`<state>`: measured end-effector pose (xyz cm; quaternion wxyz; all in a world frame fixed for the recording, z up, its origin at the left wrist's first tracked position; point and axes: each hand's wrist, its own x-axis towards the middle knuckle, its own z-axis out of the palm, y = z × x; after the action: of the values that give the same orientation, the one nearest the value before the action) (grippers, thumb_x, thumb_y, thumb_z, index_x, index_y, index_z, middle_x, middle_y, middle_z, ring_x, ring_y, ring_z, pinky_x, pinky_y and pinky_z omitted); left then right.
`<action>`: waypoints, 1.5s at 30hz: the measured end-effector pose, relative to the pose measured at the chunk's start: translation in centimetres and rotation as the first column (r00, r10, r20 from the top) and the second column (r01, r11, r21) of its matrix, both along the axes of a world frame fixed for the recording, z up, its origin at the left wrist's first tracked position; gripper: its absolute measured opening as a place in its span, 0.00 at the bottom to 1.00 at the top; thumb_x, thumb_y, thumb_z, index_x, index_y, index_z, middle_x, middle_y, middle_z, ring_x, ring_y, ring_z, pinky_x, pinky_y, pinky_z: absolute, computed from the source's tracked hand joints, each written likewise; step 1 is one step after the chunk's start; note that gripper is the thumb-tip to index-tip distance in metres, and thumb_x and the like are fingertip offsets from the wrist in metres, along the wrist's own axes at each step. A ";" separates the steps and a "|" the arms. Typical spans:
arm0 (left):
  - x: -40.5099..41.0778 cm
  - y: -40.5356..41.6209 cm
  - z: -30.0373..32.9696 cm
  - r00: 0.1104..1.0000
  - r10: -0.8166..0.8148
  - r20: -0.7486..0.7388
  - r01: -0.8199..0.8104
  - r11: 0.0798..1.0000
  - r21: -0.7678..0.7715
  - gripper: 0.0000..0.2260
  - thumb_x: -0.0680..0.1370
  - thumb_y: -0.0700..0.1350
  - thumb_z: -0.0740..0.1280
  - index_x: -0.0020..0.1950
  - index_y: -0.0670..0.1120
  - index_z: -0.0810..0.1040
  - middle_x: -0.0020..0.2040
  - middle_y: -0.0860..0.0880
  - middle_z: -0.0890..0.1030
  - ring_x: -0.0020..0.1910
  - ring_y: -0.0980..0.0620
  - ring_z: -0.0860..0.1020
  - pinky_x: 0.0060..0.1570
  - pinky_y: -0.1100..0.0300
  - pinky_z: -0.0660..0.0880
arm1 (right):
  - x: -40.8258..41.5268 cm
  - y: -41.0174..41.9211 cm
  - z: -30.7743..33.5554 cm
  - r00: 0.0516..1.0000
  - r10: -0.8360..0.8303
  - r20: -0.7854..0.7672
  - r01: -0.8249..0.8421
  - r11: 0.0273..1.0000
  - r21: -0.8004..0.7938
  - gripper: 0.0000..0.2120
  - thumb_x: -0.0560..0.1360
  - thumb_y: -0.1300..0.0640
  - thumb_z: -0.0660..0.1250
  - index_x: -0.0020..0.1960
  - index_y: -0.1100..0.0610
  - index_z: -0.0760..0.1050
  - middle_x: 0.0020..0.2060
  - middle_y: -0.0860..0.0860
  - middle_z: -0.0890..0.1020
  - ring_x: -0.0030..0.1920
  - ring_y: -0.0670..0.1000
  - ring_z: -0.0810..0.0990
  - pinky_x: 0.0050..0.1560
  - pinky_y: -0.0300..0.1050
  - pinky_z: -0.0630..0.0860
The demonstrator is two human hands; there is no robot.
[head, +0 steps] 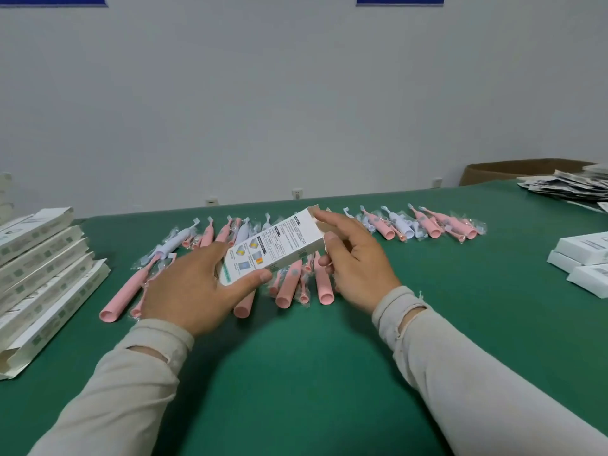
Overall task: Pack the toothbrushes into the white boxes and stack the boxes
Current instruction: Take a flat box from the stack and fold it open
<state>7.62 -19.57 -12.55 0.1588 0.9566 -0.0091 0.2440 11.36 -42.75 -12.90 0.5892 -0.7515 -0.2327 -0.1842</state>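
Sleeved forearms lead to my hands: left hand (190,287) and right hand (355,261) both grip one white box (276,246), tilted above bagged toothbrushes (388,225) on the green surface (296,373).

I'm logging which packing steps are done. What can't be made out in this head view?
- Whether the held white box contains a toothbrush: its walls hide the inside.
- Its printed text: too small.
- Toothbrushes beneath it: partly hidden by the left hand and right hand.
- Left box stack: cut off by the frame edge.
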 end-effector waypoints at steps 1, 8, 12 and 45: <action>0.2 0.1 0.3 1.000 0.004 0.005 -0.004 1.000 0.023 0.43 0.60 0.85 0.44 0.57 0.58 0.74 0.43 0.59 0.78 0.39 0.57 0.76 0.35 0.57 0.71 | 0.2 -0.3 0.3 1.000 0.004 -0.014 -0.005 0.999 -0.041 0.26 0.82 0.59 0.56 0.61 0.25 0.71 0.57 0.29 0.74 0.52 0.44 0.77 0.60 0.54 0.76; 1.3 -0.9 -1.0 0.991 -0.126 -0.048 0.127 0.991 0.032 0.42 0.59 0.85 0.50 0.60 0.60 0.74 0.51 0.60 0.80 0.41 0.62 0.74 0.38 0.59 0.73 | 1.5 -2.9 -0.8 0.979 0.168 -0.116 -0.176 0.983 -0.053 0.27 0.77 0.55 0.53 0.62 0.24 0.69 0.65 0.41 0.76 0.34 0.42 0.76 0.31 0.31 0.72; 1.6 0.5 -1.7 0.994 -0.107 0.010 0.108 0.994 -0.034 0.39 0.62 0.78 0.59 0.67 0.60 0.70 0.57 0.56 0.80 0.45 0.57 0.76 0.40 0.56 0.74 | 3.4 -4.9 -1.4 0.987 0.003 -0.160 0.019 0.991 0.136 0.17 0.80 0.51 0.60 0.61 0.31 0.74 0.49 0.41 0.82 0.39 0.49 0.78 0.37 0.41 0.76; 0.7 -0.9 -2.3 0.997 0.029 0.068 -0.028 0.999 -0.016 0.26 0.70 0.69 0.66 0.64 0.60 0.71 0.44 0.61 0.72 0.42 0.56 0.73 0.31 0.61 0.63 | 3.8 -6.7 -1.1 0.728 -0.684 -0.051 0.275 0.359 -0.892 0.12 0.73 0.43 0.62 0.48 0.51 0.66 0.36 0.47 0.75 0.35 0.50 0.75 0.31 0.41 0.65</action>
<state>8.30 -20.47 -14.89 0.1623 0.9465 0.0010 0.2790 15.20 -49.42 -13.99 0.1031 -0.9902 0.0781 -0.0524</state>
